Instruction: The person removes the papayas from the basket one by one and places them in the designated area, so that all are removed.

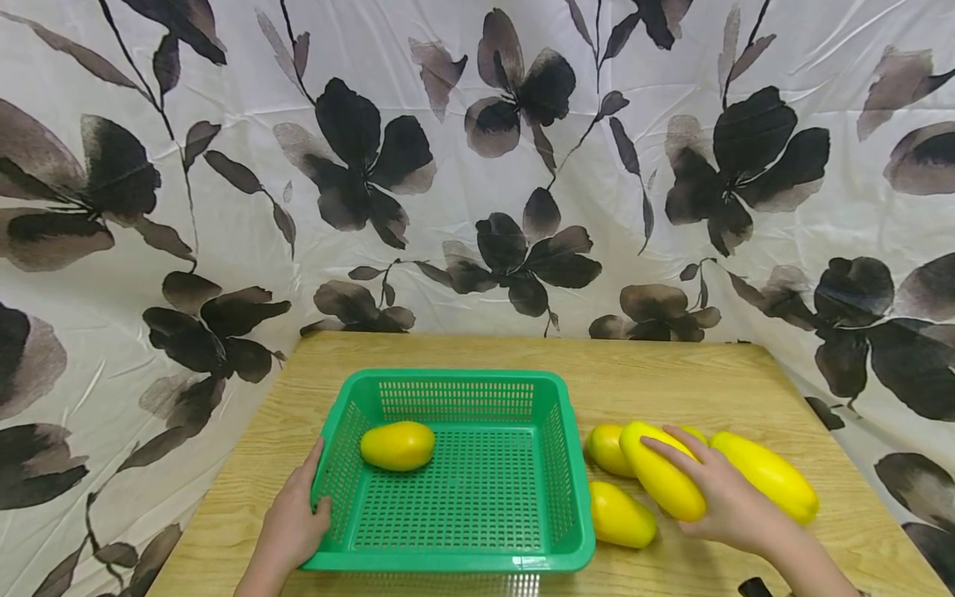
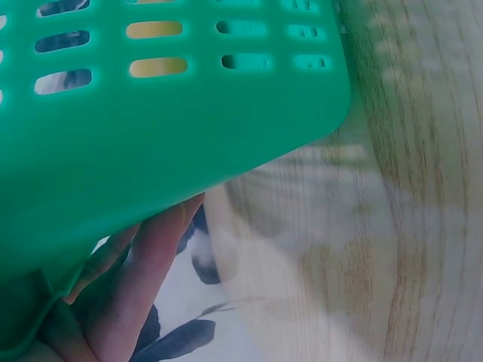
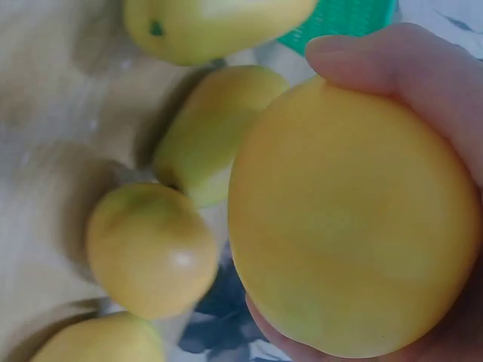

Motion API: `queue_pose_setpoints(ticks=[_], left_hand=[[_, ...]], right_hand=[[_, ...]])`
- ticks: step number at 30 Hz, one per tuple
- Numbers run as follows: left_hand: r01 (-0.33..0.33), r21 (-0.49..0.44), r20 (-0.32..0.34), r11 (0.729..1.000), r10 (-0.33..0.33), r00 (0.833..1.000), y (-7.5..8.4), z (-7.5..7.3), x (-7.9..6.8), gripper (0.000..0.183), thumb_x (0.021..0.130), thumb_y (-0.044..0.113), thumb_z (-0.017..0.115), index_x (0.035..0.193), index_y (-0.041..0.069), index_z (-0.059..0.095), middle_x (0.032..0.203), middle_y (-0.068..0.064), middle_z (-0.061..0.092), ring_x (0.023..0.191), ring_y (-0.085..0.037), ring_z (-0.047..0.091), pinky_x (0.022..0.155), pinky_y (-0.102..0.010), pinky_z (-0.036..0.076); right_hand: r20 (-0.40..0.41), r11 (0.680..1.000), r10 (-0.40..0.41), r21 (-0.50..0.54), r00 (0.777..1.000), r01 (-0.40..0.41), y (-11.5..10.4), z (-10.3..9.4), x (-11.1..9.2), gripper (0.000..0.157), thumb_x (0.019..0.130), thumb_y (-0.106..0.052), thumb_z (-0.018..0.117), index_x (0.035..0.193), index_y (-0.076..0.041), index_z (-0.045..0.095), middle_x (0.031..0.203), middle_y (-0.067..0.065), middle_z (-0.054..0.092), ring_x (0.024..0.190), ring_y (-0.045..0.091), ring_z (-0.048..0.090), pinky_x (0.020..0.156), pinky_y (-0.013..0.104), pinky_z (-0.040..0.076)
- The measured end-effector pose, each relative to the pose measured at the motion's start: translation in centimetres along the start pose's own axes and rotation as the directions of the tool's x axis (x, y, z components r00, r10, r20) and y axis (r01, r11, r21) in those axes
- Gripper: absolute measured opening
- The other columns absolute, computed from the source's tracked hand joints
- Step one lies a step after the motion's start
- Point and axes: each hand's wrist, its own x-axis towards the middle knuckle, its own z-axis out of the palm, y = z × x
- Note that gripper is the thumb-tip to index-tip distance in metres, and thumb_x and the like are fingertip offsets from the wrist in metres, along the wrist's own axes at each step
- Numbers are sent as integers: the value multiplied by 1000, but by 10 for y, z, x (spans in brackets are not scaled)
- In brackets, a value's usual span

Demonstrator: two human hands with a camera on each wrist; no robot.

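My right hand (image 1: 719, 493) holds a long, smooth yellow oval fruit (image 1: 662, 471) above the other fruits, thumb and fingers spread round its sides. In the right wrist view the held fruit (image 3: 351, 219) fills much of the frame, end on. At the left side of a green plastic basket (image 1: 448, 562), my left hand (image 1: 293, 518) grips the rim. From the left wrist, its fingers (image 2: 147, 275) show against the underside of the basket's edge. Inside the basket, toward the back left, lies one yellow fruit (image 1: 398, 446).
Several similar fruits lie on the wooden table (image 1: 671, 373) right of the basket: one fruit (image 1: 622, 516) beside its wall, a greenish-yellow fruit (image 1: 606, 448) behind, and a long fruit (image 1: 768, 477) beyond my right hand. A floral cloth (image 1: 462, 191) hangs behind and around the table.
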Motion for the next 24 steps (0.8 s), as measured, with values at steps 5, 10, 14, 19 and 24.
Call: queue_pose_setpoints(ticks=[5, 10, 14, 19, 24], left_hand=[[12, -2, 10, 1000, -12, 1000, 1, 0, -1, 77, 82, -2, 50, 146, 2, 9, 135, -36, 29, 119, -54, 33, 89, -64, 33], [10, -6, 5, 1000, -10, 1000, 0, 0, -1, 77, 82, -2, 50, 146, 2, 10, 135, -36, 29, 119, -54, 32, 89, -63, 33], [14, -6, 7, 1000, -14, 1000, 1, 0, -1, 77, 82, -2, 51, 146, 3, 9, 136, -36, 28, 119, -54, 32, 89, -63, 33], [9, -8, 4, 1000, -8, 1000, 1, -1, 0, 77, 82, -2, 51, 146, 2, 10, 136, -36, 29, 120, -54, 32, 89, -64, 33], [8, -8, 3, 1000, -8, 1000, 1, -1, 0, 76, 82, -2, 51, 146, 2, 10, 136, -36, 29, 120, -53, 32, 90, -63, 32]], right_hand=[[-21, 1000, 4, -19, 1000, -4, 6, 13, -8, 100, 49, -11, 83, 138, -26, 40, 137, 19, 35, 106, 40, 49, 79, 55, 43], [-52, 999, -17, -49, 999, 15, 10, 27, -15, 99, 48, -13, 84, 137, -24, 43, 135, 19, 37, 104, 39, 50, 78, 54, 43], [-38, 999, 9, -33, 999, -10, 10, 32, -18, 99, 48, -12, 84, 136, -24, 43, 136, 19, 36, 105, 39, 49, 80, 55, 42], [3, 997, 68, -22, 998, -68, 10, 36, -22, 99, 48, -11, 83, 137, -26, 42, 137, 19, 34, 108, 41, 48, 82, 58, 40], [18, 997, 81, -7, 997, -81, 12, 43, -25, 100, 47, -9, 83, 137, -25, 42, 138, 20, 33, 110, 42, 46, 81, 58, 41]])
